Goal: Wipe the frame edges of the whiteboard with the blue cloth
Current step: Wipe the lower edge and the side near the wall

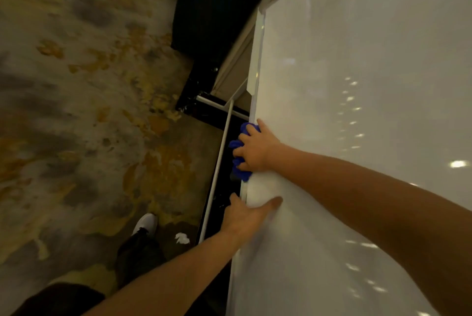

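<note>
Blue cloth bunched under right hand

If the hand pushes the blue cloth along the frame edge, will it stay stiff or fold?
The blue cloth looks bunched under the right hand, so it is probably soft and floppy. It likely wraps the whiteboard edge and weighs little.

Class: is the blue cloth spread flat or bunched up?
Bunched up: the blue cloth bulges in crumpled folds under the right hand, pressed against the whiteboard edge.
</note>
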Demonstrator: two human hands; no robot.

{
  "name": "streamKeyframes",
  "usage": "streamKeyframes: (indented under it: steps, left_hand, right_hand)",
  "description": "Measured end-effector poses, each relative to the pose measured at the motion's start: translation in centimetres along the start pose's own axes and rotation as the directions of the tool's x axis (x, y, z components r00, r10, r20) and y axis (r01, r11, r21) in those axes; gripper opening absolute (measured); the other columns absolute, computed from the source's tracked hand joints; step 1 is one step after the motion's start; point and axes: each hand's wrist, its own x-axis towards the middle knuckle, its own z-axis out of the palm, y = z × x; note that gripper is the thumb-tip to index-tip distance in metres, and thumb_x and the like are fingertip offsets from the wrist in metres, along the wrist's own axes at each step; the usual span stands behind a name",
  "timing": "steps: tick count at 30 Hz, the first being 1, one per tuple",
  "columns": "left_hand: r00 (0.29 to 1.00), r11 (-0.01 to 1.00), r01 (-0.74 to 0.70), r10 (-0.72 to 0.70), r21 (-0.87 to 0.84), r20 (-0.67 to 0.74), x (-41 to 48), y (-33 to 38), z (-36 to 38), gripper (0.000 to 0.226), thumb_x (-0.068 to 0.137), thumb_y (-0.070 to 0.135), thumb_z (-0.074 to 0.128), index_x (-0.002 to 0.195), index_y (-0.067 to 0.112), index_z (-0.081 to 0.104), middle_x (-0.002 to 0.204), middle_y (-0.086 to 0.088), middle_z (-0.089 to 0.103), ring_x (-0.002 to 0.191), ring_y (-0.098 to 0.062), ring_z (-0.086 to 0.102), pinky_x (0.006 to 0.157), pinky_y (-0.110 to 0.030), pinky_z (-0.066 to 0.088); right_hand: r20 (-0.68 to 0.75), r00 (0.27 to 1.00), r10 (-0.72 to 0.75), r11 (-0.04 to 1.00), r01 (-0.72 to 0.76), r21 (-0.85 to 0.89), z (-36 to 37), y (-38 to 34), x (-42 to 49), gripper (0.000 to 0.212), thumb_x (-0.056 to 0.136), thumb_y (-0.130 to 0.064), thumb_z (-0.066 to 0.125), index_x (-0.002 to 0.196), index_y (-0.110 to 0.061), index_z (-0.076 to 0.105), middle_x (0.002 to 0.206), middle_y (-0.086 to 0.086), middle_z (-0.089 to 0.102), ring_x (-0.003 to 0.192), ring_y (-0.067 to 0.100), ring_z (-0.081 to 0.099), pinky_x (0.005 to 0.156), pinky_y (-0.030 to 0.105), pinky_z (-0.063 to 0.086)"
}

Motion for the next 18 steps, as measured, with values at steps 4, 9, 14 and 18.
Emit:
streamKeyframes:
  steps: [4, 9, 14, 18]
  left_hand:
    - [0.999, 0.999, -0.04, 0.039, -0.029, -0.039, 2.2, 4.8, -0.1, 0.158, 0.016, 0.092, 0.068, 0.15, 0.02, 0.027, 0.144, -0.002, 0.05, 0.123, -0.024, 0.053, 0.084, -0.031, 0.041]
    - [0.999, 0.999, 0.037, -0.037, 0.014, 0.01, 3.9, 6.6, -0.3, 0.158, 0.015, 0.096, 0.066, 0.145, 0.014, 0.032, 0.133, 0.0, 0.053, 0.106, -0.019, 0.055, 0.08, -0.029, 0.046]
    - [0.997, 0.995, 0.059, -0.063, 0.081, 0.04, 3.9, 7.5, -2.4, 0.162, 0.015, 0.094, 0.069, 0.152, 0.015, 0.029, 0.143, 0.0, 0.052, 0.122, -0.021, 0.056, 0.099, -0.037, 0.051]
    - [0.992, 0.995, 0.046, -0.055, 0.083, 0.114, 4.4, 8.3, -3.9, 0.159, 0.015, 0.089, 0.076, 0.15, 0.02, 0.029, 0.14, 0.009, 0.053, 0.123, -0.015, 0.055, 0.105, -0.037, 0.046]
  right_hand:
    - [-0.013, 0.991, -0.135, 0.991, 0.136, 0.014, 0.4, 2.0, 1.4, 0.051, 0.091, -0.064, 0.037, 0.135, -0.041, 0.047, 0.143, 0.004, 0.045, 0.133, 0.035, 0.032, 0.111, 0.061, 0.013]
    - [-0.004, 0.999, 0.039, 0.998, -0.038, 0.054, -1.3, 7.7, 5.9, 0.052, 0.092, -0.063, 0.036, 0.139, -0.041, 0.043, 0.148, 0.005, 0.04, 0.138, 0.036, 0.026, 0.112, 0.064, 0.01]
    - [-0.006, 0.992, -0.128, 0.989, 0.128, 0.07, -2.7, 4.8, 5.1, 0.055, 0.089, -0.066, 0.037, 0.138, -0.042, 0.044, 0.145, 0.004, 0.041, 0.133, 0.037, 0.028, 0.11, 0.064, 0.012]
    - [0.002, 0.971, -0.239, 0.964, 0.237, 0.118, -3.9, 4.7, 4.9, 0.055, 0.088, -0.067, 0.041, 0.137, -0.042, 0.044, 0.145, 0.003, 0.041, 0.137, 0.036, 0.025, 0.112, 0.062, 0.011]
